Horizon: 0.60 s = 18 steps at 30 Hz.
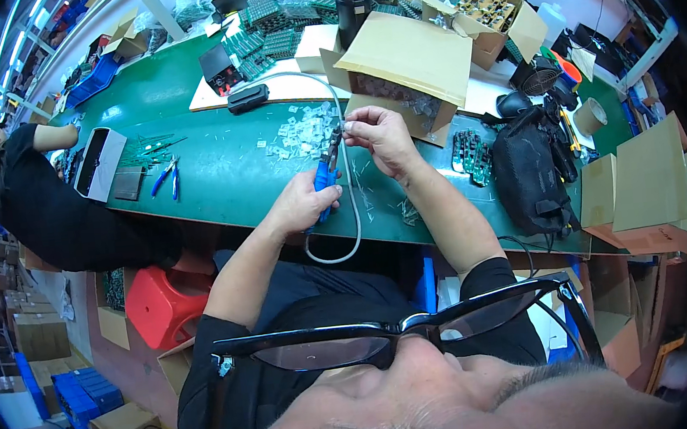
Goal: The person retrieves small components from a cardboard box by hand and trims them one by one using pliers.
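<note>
My left hand (299, 204) is closed around the blue handles of a pair of cutters (327, 179) over the bench's front half, jaws pointing away from me. A grey cable (354, 205) loops from the handle end past the jaws. Just right of the tip, my right hand (381, 135) has thumb and forefinger pinched together beside the jaws. What they hold is too small to make out. Beyond the jaws lies a scattered pile of small translucent plastic pieces (309, 128). Thin pale slivers (409, 211) are strewn below my right hand.
Behind stand an open cardboard box (407, 55), a dark flask (352, 3), stacked green circuit boards (264, 36) and a black box (218, 65). A black bag (528, 172) sits right on the green bench (214, 157). Leftward lie blue-handled pliers (163, 177); another person (53, 201) sits there.
</note>
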{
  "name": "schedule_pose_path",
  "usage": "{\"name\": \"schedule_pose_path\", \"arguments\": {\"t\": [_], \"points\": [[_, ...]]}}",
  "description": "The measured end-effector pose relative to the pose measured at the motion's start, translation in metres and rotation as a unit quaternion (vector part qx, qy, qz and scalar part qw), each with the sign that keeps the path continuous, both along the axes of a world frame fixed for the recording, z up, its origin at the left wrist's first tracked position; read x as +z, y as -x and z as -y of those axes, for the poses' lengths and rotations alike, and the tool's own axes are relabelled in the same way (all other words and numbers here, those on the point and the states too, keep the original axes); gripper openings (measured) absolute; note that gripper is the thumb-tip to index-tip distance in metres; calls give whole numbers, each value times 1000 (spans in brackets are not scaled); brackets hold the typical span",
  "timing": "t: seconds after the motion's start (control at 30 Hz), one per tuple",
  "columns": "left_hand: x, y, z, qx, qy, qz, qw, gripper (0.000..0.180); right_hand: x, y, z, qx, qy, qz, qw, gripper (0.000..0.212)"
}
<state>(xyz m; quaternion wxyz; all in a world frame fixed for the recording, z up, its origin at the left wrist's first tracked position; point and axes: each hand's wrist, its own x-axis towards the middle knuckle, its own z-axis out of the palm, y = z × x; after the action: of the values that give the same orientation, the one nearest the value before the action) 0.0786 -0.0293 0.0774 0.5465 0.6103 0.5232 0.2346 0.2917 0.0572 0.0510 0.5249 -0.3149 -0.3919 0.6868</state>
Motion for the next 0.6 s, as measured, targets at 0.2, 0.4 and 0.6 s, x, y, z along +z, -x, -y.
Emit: {"name": "schedule_pose_path", "arguments": {"t": [0.2, 0.4, 0.6], "points": [[4, -2, 2, 15, -36, -32, 999, 35, 0, 0, 0, -7, 4, 17, 1000, 14], [-7, 0, -3, 26, 16, 12, 999, 34, 1, -1, -1, 2, 5, 13, 1000, 15], [-23, 6, -7, 61, 120, 203, 970, 50, 0, -1, -1, 8, 27, 0, 1000, 16]]}}
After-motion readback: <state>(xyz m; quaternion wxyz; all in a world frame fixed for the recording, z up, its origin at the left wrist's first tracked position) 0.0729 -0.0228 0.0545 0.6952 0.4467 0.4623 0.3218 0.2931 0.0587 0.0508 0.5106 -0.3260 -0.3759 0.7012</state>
